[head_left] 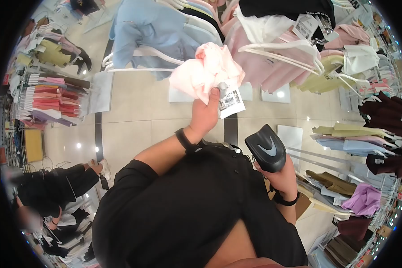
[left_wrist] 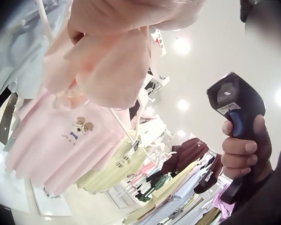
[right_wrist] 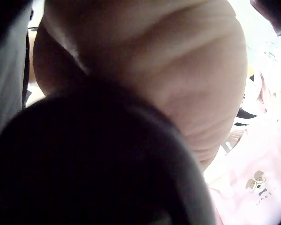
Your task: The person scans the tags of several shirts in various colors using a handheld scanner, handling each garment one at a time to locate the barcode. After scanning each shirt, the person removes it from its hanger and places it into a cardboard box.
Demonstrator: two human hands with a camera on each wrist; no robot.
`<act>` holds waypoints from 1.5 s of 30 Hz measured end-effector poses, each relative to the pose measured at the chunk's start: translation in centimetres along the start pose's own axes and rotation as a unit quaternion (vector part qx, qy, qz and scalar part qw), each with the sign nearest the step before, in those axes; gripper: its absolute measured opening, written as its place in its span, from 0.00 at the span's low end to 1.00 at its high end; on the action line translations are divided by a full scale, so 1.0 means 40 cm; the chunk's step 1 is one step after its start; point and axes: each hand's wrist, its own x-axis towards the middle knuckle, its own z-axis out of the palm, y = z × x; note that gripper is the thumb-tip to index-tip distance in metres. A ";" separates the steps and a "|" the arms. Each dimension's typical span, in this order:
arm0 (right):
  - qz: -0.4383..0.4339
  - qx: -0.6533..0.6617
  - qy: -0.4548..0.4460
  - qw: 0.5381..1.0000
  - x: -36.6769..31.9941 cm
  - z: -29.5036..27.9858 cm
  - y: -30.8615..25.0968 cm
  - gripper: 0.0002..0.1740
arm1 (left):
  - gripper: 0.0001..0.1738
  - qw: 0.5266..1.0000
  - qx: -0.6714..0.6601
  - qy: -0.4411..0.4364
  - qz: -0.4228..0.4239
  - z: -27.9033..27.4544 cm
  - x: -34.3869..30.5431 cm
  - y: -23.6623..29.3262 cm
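My left hand (head_left: 205, 115) pinches a bunched pale pink garment (head_left: 194, 76) with the thumb on top, beside a white barcode tag (head_left: 230, 102) that faces up. In the left wrist view the pink cloth (left_wrist: 112, 70) hangs below that hand (left_wrist: 126, 16). The right hand (head_left: 281, 175) grips a black handheld scanner (head_left: 267, 149), held lower and to the right of the garment. Seen from the left wrist, the right hand's fingers (left_wrist: 239, 152) curl round the scanner's handle under its blue trigger (left_wrist: 236, 123). The right wrist view shows mostly palm and dark scanner handle.
A blue garment (head_left: 143, 29) and pink shirts (head_left: 272, 67) hang on white hangers just ahead. Racks of folded and hung clothes (head_left: 56, 98) stand at left and right. Another person in black (head_left: 62, 187) is at the lower left, on the tiled floor (head_left: 138, 107).
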 end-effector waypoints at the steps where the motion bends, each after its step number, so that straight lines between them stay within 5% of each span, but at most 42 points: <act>1: 0.013 0.013 -0.006 1.000 0.002 0.002 0.007 0.18 | 0.25 1.000 0.001 0.002 -0.001 -0.007 0.000 -0.001; 4: -0.012 0.038 -0.009 0.999 0.009 0.002 0.048 0.18 | 0.23 1.000 -0.018 -0.020 0.006 -0.032 0.006 -0.016; 7: -0.017 0.048 0.009 0.999 0.008 -0.001 0.074 0.16 | 0.24 0.960 -0.085 -0.123 -0.236 -0.084 -0.010 0.038; 11: -0.007 0.065 -0.003 0.998 0.011 -0.004 0.055 0.13 | 0.27 0.959 -0.111 -0.114 -0.233 -0.150 -0.066 -0.059; 15: 0.002 0.075 0.019 0.997 0.022 0.005 0.046 0.13 | 0.24 0.946 -0.099 -0.139 -0.274 -0.214 -0.077 -0.011; 25: -0.011 0.116 0.007 0.993 0.057 0.021 0.025 0.19 | 0.19 0.946 0.007 -0.323 0.040 -0.308 0.009 0.247; 28: -0.015 0.172 0.033 0.984 0.060 0.031 0.004 0.16 | 0.22 0.955 0.038 -0.291 0.032 -0.262 0.039 0.329; 31: -0.025 0.218 0.058 0.974 0.057 0.030 0.018 0.21 | 0.23 0.974 -0.102 -0.202 -0.020 -0.216 0.070 0.378; 35: -0.045 0.258 0.075 0.962 0.033 0.016 0.035 0.26 | 0.26 0.945 -0.316 -0.043 0.076 -0.267 0.170 0.510; 40: -0.042 0.252 0.100 0.962 0.013 0.017 0.068 0.27 | 0.29 0.930 -0.301 0.114 0.176 -0.469 0.331 0.512; 45: -0.056 0.279 0.093 0.954 0.009 0.012 0.095 0.24 | 0.26 0.935 -0.342 0.044 -0.080 -0.654 0.371 0.299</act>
